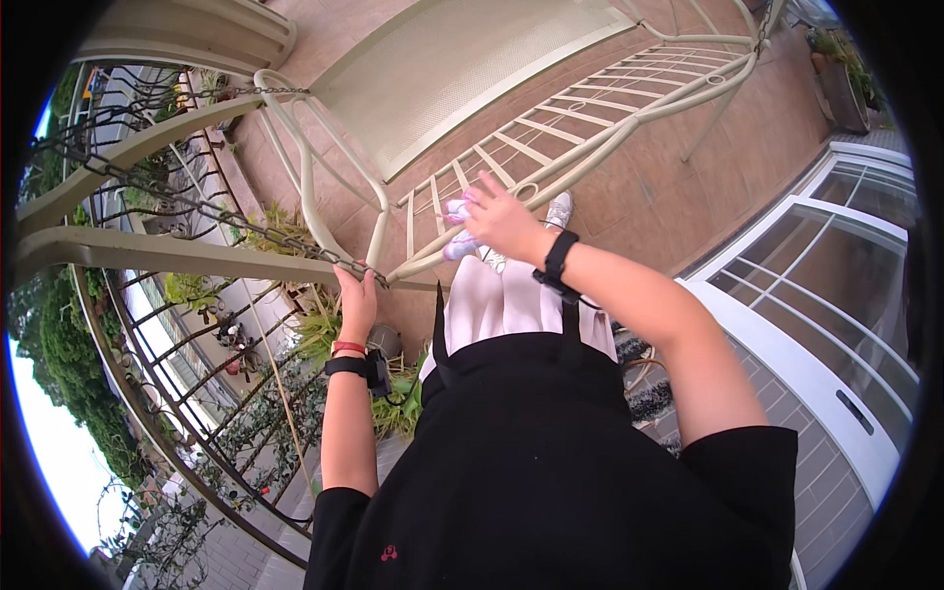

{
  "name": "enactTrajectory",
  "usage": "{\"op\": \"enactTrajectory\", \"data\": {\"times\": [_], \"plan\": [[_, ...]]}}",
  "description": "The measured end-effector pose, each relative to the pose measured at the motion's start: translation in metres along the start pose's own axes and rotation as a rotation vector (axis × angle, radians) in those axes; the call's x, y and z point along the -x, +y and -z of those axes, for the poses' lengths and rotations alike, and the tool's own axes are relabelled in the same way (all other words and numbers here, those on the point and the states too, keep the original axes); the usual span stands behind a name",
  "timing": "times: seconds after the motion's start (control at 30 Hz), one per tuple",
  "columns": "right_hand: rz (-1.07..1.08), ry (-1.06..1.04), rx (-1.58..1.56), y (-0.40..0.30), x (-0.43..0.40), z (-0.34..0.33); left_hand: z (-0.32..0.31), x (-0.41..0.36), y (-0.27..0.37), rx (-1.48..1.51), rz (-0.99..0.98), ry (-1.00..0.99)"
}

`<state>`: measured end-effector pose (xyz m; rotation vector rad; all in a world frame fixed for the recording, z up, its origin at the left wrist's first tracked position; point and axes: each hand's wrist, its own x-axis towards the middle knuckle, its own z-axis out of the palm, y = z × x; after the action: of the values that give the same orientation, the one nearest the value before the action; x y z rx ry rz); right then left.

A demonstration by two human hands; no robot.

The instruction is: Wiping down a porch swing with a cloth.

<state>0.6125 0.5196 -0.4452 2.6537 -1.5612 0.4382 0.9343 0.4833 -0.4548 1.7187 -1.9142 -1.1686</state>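
A cream metal porch swing (pixel 483 158) with a slatted bench hangs before me. My left hand (pixel 357 299) is at the lower end of its steel chain (pixel 280 237), fingers closed about it near the bench corner. A cream support bar (pixel 184 251) passes just behind that hand. My right hand (pixel 505 225) holds a bunched whitish-lilac cloth with pink edging (pixel 461 245) against the bench's near tube (pixel 420 262). Part of the cloth lies hidden under the fingers.
A cream perforated panel (pixel 472 88) stands beyond the bench on the tiled floor (pixel 664 199). Potted plants (pixel 321 324) and an iron railing (pixel 169 361) line the left. A white-framed glazed door (pixel 804 273) is at right.
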Motion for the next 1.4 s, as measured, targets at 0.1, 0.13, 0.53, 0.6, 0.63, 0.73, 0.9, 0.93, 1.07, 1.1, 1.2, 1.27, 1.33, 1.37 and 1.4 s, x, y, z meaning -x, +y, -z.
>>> {"op": "enactTrajectory", "data": {"times": [0.1,0.13,0.53,0.6,0.63,0.73,0.9,0.93,1.07,1.1,1.2,1.27,1.33,1.37,1.4], "plan": [[-0.019,0.108,0.07,0.09,0.055,0.033,0.004,-0.001,0.002,-0.095,-0.048,0.028],[-0.059,0.077,0.058,0.127,0.072,0.042,0.011,-0.002,-0.011,-0.096,-0.036,0.029],[-0.353,0.088,-0.009,0.2,0.109,0.027,-0.18,-0.013,0.226,-0.428,-0.082,0.282],[-0.275,-0.068,-0.112,0.208,0.104,0.024,-0.224,-0.042,0.251,-0.495,-0.132,0.058],[-0.264,0.024,-0.116,0.214,0.103,0.02,-0.243,-0.059,0.267,-0.62,-0.117,-0.082],[-0.207,-0.038,-0.171,0.224,0.102,0.005,-0.264,-0.085,0.256,-0.915,-0.176,-0.208],[-0.005,0.316,-0.038,0.282,0.134,0.008,-0.279,-0.082,0.251,-0.87,-0.1,-0.263],[-0.025,0.325,-0.034,0.303,0.148,0.016,-0.281,-0.08,0.254,-0.86,-0.078,-0.231],[0.08,0.202,0.073,0.372,0.199,0.061,-0.282,-0.081,0.253,-0.876,-0.085,-0.254],[0.102,0.223,0.121,0.398,0.209,0.078,-0.281,-0.082,0.251,-0.874,-0.075,-0.249],[-0.02,0.118,0.208,0.473,0.249,0.126,-0.282,-0.082,0.246,-0.847,-0.221,-0.183],[-0.163,0.099,0.312,0.518,0.278,0.134,-0.286,-0.082,0.256,-0.811,-0.249,-0.175],[-0.258,0.053,0.258,0.513,0.273,0.124,-0.286,-0.082,0.258,-0.811,-0.231,-0.18],[-0.356,0.01,0.207,0.507,0.27,0.117,-0.285,-0.082,0.259,-0.811,-0.218,-0.184],[-0.335,-0.017,0.125,0.483,0.256,0.108,-0.282,-0.082,0.26,-0.812,-0.215,-0.191]]}}
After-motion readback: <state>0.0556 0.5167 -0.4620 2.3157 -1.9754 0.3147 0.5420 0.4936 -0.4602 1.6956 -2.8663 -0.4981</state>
